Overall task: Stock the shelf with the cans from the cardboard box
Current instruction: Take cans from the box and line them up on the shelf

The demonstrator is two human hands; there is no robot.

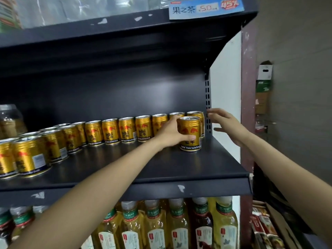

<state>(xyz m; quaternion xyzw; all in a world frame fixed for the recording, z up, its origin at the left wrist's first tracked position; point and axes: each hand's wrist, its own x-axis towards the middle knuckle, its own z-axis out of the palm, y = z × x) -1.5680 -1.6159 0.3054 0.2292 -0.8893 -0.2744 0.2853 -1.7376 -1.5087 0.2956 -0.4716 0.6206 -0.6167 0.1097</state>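
A gold can [190,133] stands upright on the dark shelf [161,168], in front of the back row at the right end. My left hand [170,133] is wrapped around its left side. My right hand [226,124] hovers open just right of the can, fingers spread, near the shelf's slotted upright, touching nothing. A row of several gold cans [125,129] runs along the back of the shelf, and more cans [28,155] cluster at the left front. The cardboard box is not in view.
Bottled tea drinks [176,225] fill the shelf below. An upper shelf [125,27] with a blue price tag [206,8] hangs overhead. Packaged goods [264,225] sit low right. A glass jar [10,119] stands far left. Bare shelf surface lies in front of the back row.
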